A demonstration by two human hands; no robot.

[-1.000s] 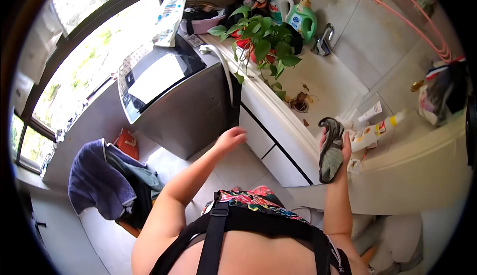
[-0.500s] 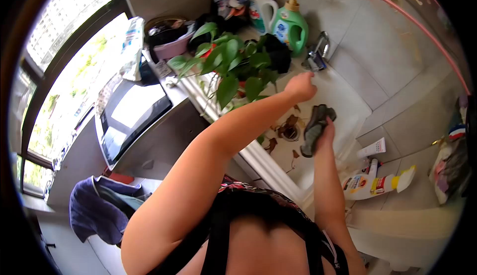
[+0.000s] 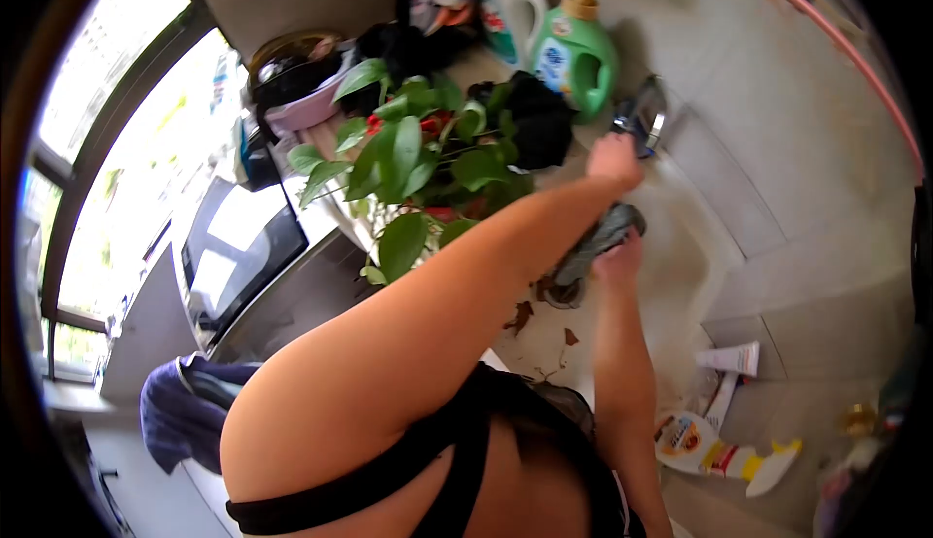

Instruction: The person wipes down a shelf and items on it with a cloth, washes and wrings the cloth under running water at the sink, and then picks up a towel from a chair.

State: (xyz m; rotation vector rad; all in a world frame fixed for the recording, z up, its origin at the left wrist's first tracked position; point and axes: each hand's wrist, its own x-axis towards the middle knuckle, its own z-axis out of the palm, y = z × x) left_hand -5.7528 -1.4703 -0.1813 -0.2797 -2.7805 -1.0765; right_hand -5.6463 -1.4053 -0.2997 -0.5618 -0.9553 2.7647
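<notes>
At the far end of the white sink (image 3: 680, 237), my left hand (image 3: 616, 161) is closed at the metal tap (image 3: 641, 115), its fingers partly blurred against the base. Below it, my right hand (image 3: 618, 258) grips a dark grey cloth (image 3: 586, 249) that hangs bunched over the basin. Part of the cloth is hidden behind my left forearm. Brown dried leaves (image 3: 521, 317) lie in the basin close to the drain (image 3: 562, 292).
A leafy potted plant (image 3: 398, 164) spreads over the sink's left side. Behind it stand a green detergent bottle (image 3: 573, 57), a white bottle (image 3: 510, 8) and a pink basin (image 3: 311, 110). A spray bottle (image 3: 724, 451) and a tube (image 3: 729, 358) lie at right.
My left hand has moved forward to the tap. The right hand has brought the cloth closer to the left hand and the tap. The camera view has shifted.
</notes>
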